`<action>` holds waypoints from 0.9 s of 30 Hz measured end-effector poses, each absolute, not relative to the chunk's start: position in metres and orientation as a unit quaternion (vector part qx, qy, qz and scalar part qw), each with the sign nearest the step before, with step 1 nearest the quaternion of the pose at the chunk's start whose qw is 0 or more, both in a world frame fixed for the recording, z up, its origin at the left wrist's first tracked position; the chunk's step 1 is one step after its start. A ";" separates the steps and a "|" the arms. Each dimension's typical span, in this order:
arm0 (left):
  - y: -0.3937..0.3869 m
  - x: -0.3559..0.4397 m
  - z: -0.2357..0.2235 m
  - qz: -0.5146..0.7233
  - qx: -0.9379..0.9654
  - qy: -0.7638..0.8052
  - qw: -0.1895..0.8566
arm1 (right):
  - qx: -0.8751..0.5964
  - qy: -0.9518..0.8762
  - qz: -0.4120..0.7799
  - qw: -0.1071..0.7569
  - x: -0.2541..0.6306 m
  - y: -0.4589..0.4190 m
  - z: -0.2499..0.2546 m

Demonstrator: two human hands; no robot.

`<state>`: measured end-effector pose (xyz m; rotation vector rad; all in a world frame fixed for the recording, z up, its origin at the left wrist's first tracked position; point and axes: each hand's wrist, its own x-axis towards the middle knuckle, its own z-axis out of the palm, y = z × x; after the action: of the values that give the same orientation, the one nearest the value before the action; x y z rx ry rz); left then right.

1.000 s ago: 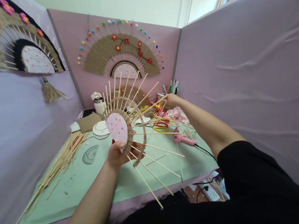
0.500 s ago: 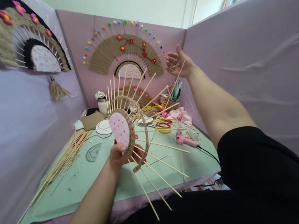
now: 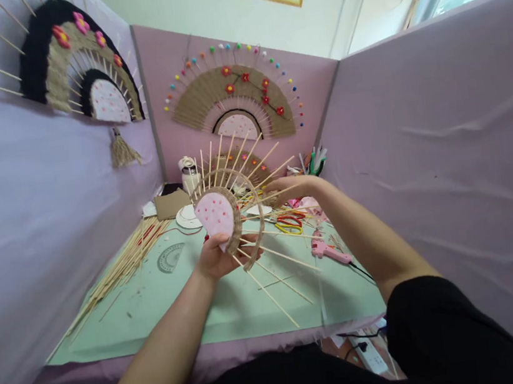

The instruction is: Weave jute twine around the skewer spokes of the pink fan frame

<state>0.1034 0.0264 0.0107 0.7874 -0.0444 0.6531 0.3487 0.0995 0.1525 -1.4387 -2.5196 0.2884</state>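
My left hand (image 3: 218,257) is closed on the lower edge of a half-round fan frame (image 3: 216,215), its thumb on the white, pink-dotted face and its fingers behind. Brown twine is woven along the curved edge of this face. Thin wooden sticks (image 3: 288,258) radiate from it, and a loose-standing twine band (image 3: 260,216) arcs across them. On the far right side of the frame, my right hand (image 3: 291,188) is bent at the wrist, its fingers stretched leftward beside the upper sticks. Sticks partly cover those fingers, and I make out nothing gripped in them.
On the green table lie a bundle of sticks (image 3: 123,260), a protractor (image 3: 171,258), scissors (image 3: 290,224) and a pink glue gun (image 3: 330,251) with a black cord. A white flask (image 3: 190,174) stands behind. Finished fans (image 3: 242,87) hang on the partitions.
My right hand has come down from its raised, spread position to beside the upper sticks. My left hand still holds the fan frame, which sits slightly farther right in view; the camera view has shifted.
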 end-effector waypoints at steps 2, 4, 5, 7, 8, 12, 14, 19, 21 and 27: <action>0.027 0.105 0.011 0.328 0.360 -0.015 0.873 | -0.388 -0.885 0.223 0.130 0.333 0.070 0.136; 0.028 0.105 0.010 0.330 0.345 -0.015 0.878 | -0.281 -0.854 0.387 0.204 0.319 0.039 0.114; 0.028 0.106 0.010 0.327 0.339 -0.018 0.882 | -0.258 -0.824 0.448 0.233 0.313 0.024 0.102; 0.029 0.106 0.009 0.310 0.332 -0.025 0.890 | -0.251 -0.746 0.528 0.318 0.305 -0.001 0.077; 0.029 0.107 0.009 0.302 0.330 -0.028 0.894 | -0.258 -0.712 0.550 0.352 0.303 -0.010 0.065; 0.028 0.109 0.010 0.286 0.325 -0.036 0.901 | -0.345 -0.602 0.557 0.457 0.308 -0.033 0.028; 0.026 0.110 0.011 0.283 0.326 -0.041 0.901 | -0.370 -0.549 0.546 0.512 0.311 -0.036 0.017; 0.022 0.116 0.012 0.244 0.343 -0.046 0.906 | -0.402 -0.497 0.493 0.590 0.310 -0.033 0.005; 0.021 0.118 0.012 0.232 0.345 -0.044 0.909 | -0.417 -0.503 0.459 0.602 0.308 -0.031 0.004; 0.024 0.120 0.012 0.257 0.316 -0.034 0.913 | -0.412 -0.500 0.415 0.639 0.319 -0.033 0.005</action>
<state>0.1196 0.0240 0.0119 0.6511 -0.0692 0.5286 0.3186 -0.0325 0.0049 -0.9404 -1.1410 0.9462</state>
